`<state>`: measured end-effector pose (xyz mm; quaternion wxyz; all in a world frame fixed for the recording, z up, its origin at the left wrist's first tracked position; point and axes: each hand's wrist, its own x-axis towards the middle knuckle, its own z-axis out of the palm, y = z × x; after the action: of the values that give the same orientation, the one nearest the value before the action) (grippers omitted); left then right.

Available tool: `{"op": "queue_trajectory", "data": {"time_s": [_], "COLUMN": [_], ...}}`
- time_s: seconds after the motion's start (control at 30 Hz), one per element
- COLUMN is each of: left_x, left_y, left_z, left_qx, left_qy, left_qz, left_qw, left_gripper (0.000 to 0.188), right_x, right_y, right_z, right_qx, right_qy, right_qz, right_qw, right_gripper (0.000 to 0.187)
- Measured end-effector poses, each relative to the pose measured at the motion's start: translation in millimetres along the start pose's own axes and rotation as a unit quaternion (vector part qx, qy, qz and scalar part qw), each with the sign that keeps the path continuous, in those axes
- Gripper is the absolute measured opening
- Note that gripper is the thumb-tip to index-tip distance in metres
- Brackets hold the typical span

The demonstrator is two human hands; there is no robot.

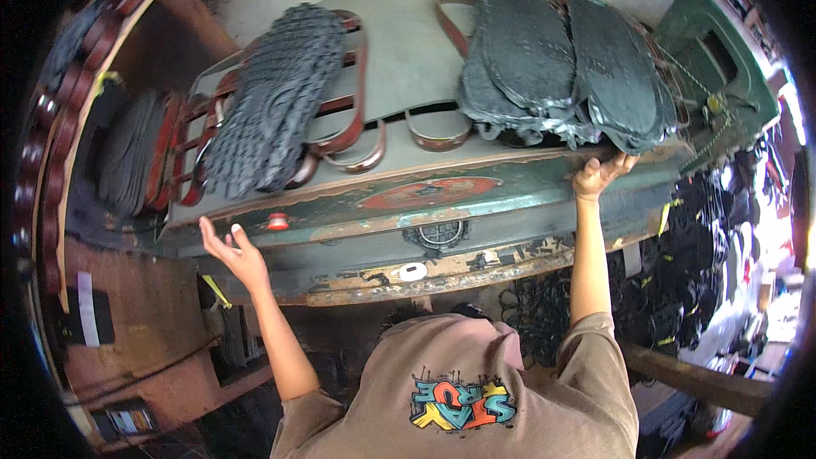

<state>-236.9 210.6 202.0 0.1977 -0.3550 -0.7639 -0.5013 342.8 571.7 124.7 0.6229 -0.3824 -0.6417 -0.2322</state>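
My left hand (234, 257) is in the air in front of the green metal machine's (544, 172) left part, its fingers spread and nothing in it. Beyond it, a stack of ridged black rubber soles (276, 102) leans on dark red curved bands (355, 119). My right hand (602, 177) reaches up to the near lower edge of a stack of smooth black rubber soles (619, 68), thumb apart from the fingers. Its fingertips meet that edge; whether they go beneath cannot be seen. A second smooth stack (518, 51), ragged along its rim, lies just left of it.
A small red knob (278, 221) sits on the machine's front. Below it runs a worn ledge (442, 285) holding a small white oval object (411, 272). More dark soles (132, 153) stand at far left. Black pieces (680, 263) hang in bunches at right, above a wooden beam (697, 378).
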Motion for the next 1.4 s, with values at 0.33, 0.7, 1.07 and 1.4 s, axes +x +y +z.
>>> {"op": "queue_trajectory", "data": {"time_s": [0.33,0.7,1.07,1.4], "left_x": [-164.8,-216.8,-240.5,-258.3], "left_y": [-19.9,-14.1,-18.3,-31.1], "left_z": [-42.3,-35.5,-40.1,-42.4], "left_qx": [-0.075,0.034,0.107,0.159], "left_qy": [-0.341,-0.380,-0.407,-0.434], "left_qz": [-0.009,0.117,0.109,0.084], "left_qw": [0.937,0.917,0.901,0.882], "left_gripper": [0.013,0.013,0.023,0.032], "right_x": [-12.8,-148.5,-158.9,-165.1], "right_y": [-129.3,-250.4,-242.1,-251.1], "right_z": [-111.5,-193.7,-208.1,-219.9], "right_qx": [0.137,0.111,0.095,0.038], "right_qy": [-0.178,-0.526,-0.548,-0.587], "right_qz": [0.275,0.145,0.119,0.107], "right_qw": [0.935,0.831,0.822,0.802], "right_gripper": [0.033,0.062,0.056,0.052]}}
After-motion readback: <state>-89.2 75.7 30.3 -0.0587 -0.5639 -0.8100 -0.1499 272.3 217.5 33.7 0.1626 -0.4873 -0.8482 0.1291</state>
